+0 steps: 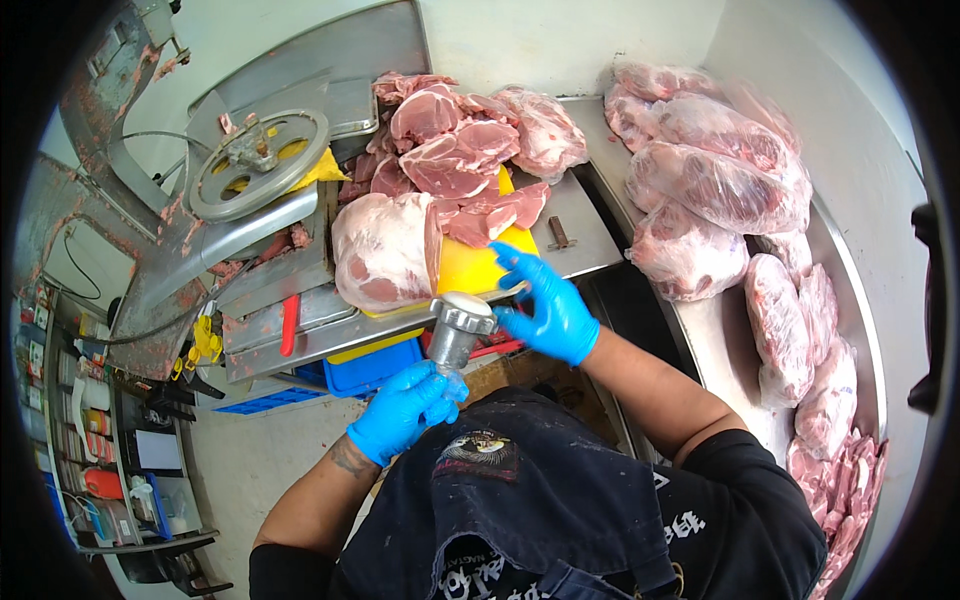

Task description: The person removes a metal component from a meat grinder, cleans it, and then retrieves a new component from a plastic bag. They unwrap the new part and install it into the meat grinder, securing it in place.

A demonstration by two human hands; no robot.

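My left hand [408, 412], in a blue glove, is closed round the lower end of a metal cylinder [456, 335] with a wide notched collar and a pale round top. Its exact kind I cannot make out. To the right of that collar, my right hand [548, 312] has its gloved fingers spread, with the fingertips close to the collar; whether they touch it I cannot tell. Just beyond the cylinder a large cut piece of raw meat [383, 252] rests on the steel table beside a yellow board [468, 268]. Meat slices [455, 155] are heaped behind it.
Several plastic-wrapped meat pieces [720, 180] fill the steel counter at right. A meat saw with an exposed wheel [258, 165] stands at left, smeared with scraps. A red-handled tool [290, 325] lies at the table's front edge, above a blue bin [375, 370]. Shelves [130, 460] stand lower left.
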